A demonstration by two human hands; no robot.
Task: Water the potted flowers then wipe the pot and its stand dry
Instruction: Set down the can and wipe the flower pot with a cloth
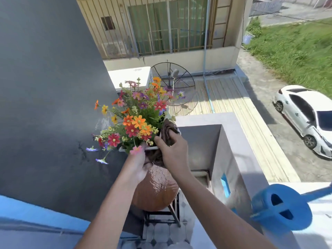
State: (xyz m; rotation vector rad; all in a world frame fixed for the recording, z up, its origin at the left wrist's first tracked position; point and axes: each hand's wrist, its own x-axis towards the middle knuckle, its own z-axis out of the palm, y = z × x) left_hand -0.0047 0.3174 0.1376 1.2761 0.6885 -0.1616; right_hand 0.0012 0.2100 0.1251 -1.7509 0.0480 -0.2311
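1. The pot is white, seen only as a thin rim under the flowers. It sits on a round brown stand top, which is glossy with a sun glare, on a dark metal frame.
2. The flowers are orange, red, pink, purple & yellow w/ green leaves. They rise above the pot and hide most of it.
3. Right hand is at the right side of the pot, against the rim. Its fingers are curled and pinching a dark brown cloth; the cloth bunches up above the hand, beside the flowers.
4. Left hand is at the front of the pot, just below the rim. More of the brown cloth hangs between the two hands, and the left fingers look closed on its lower part, but a pink flower covers them, so I cannot tell the exact grip.
5. A blue watering can stands to the right of the pot, well apart, on a white ledge, lower-right in the view.
6. Left of the pot is a dark grey wall, very near the flowers.
7. Beyond the pot, far below: a wire dish antenna, a corrugated roof & a white car on concrete.
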